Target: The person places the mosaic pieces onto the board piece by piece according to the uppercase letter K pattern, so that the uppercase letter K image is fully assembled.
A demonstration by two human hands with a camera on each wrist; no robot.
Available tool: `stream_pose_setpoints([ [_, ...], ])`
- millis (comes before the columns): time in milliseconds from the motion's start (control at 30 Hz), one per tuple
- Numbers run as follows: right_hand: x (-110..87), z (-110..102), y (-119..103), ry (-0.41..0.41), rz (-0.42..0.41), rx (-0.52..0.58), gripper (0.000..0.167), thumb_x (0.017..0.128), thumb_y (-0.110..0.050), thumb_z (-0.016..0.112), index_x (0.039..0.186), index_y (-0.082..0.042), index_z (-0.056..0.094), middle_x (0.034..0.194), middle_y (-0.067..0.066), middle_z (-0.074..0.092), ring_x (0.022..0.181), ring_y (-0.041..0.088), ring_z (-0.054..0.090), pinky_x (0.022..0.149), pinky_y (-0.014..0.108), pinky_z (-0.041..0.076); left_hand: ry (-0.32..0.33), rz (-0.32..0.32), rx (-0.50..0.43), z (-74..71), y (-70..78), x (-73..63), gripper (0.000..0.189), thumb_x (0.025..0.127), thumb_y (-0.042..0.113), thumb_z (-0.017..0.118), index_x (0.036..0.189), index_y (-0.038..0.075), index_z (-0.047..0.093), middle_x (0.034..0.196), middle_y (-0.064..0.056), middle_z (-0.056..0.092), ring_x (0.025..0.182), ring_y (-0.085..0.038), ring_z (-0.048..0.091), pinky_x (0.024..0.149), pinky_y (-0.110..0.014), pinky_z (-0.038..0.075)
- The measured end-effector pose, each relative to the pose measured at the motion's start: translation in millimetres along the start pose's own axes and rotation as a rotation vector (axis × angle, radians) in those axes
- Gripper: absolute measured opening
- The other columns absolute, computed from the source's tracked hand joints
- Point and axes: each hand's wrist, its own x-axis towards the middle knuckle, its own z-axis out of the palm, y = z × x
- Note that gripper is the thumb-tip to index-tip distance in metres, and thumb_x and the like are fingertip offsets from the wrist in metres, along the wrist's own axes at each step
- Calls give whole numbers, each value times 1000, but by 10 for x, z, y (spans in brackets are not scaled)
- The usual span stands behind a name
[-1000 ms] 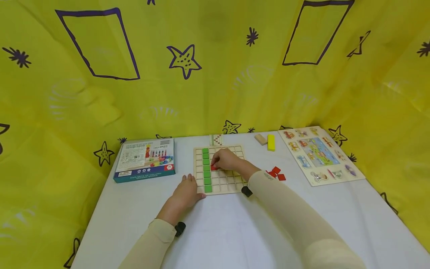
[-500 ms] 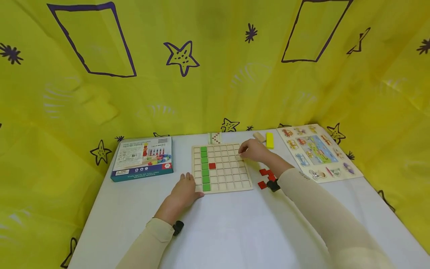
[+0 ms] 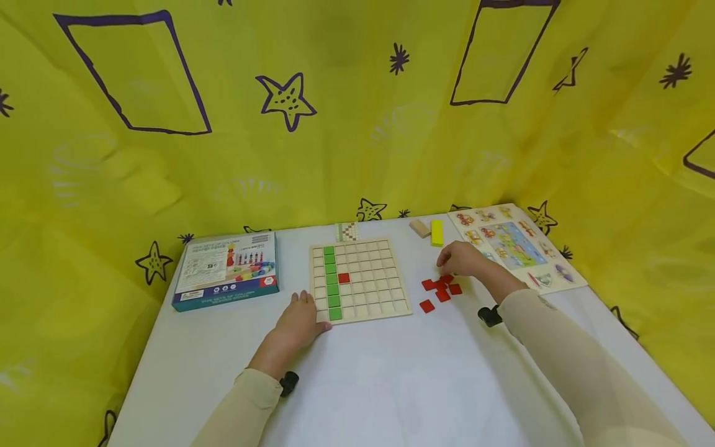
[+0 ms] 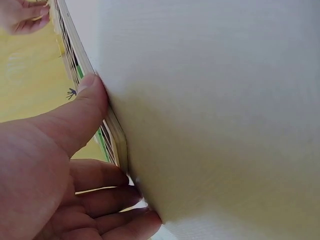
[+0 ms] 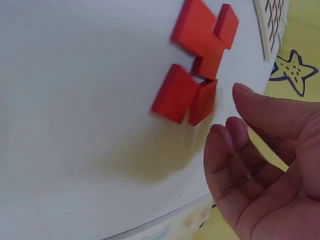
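Steadying, it seems, the square pale wooden grid board (image 3: 368, 280), the left hand (image 3: 298, 321) rests loosely around its near-left corner. The right hand (image 3: 462, 259), fingers bent, thumb apart, holding nothing, is near loose red square tiles (image 3: 442, 295), laid right of the board, presumably for easy reach.

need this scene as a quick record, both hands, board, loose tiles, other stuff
left hand: touches near left corner of board
right hand: close to loose red tiles, holding nothing
board: green tiles fill second column from left, one red tile beside them
loose red tiles: right of board
other stuff: box at left, card behind board, yellow block, wooden block and puzzle at right
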Motion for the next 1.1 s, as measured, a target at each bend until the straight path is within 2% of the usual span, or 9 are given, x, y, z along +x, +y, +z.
stream_pose_setpoints([
  [133, -14, 25, 39, -27, 39, -27, 16, 88, -8, 74, 101, 1, 71, 89, 8, 69, 80, 23, 58, 70, 31, 49, -7, -9, 4, -18, -25, -21, 88, 93, 41, 71, 147, -18, 33, 155, -34, 31, 146, -48, 25, 114, -52, 32],
  [333, -10, 23, 11, -10, 56, -58, 18, 86, -8, 76, 100, 2, 71, 90, 10, 68, 80, 23, 58, 70, 31, 51, 17, 7, 5, -45, -48, -8, 88, 92, 41, 71, 146, -18, 34, 155, -33, 31, 146, -47, 26, 114, -52, 33],
  [600, 75, 8, 13, 4, 34, 25, 15, 86, 1, 73, 101, 0, 68, 89, 11, 64, 80, 25, 57, 68, 28, 50, 31, 28, 9, -73, -52, 0, 89, 93, 41, 71, 145, -20, 34, 153, -35, 33, 145, -48, 27, 114, -51, 33],
  [733, 120, -18, -25, 10, 6, 58, 15, 86, 4, 70, 100, 0, 70, 87, 11, 66, 78, 24, 58, 68, 27, 53, 17, 22, -4, -57, -35, 1, 88, 93, 40, 71, 146, -19, 33, 154, -34, 32, 145, -48, 26, 114, -51, 32],
  [933, 233, -48, -197, 8, -55, 56, 15, 84, 6, 69, 98, 0, 72, 86, 9, 67, 75, 21, 60, 68, 29, 55, 15, 13, -12, -23, -3, -12, 88, 92, 39, 73, 146, -19, 34, 154, -33, 32, 145, -47, 26, 113, -51, 34],
  [1100, 342, -56, -416, -13, -79, 93, 15, 86, 7, 68, 100, 2, 73, 88, 9, 69, 77, 20, 61, 73, 35, 56, 10, 8, -20, -8, 14, -14, 88, 92, 39, 72, 147, -18, 33, 155, -32, 32, 146, -46, 26, 114, -50, 33],
])
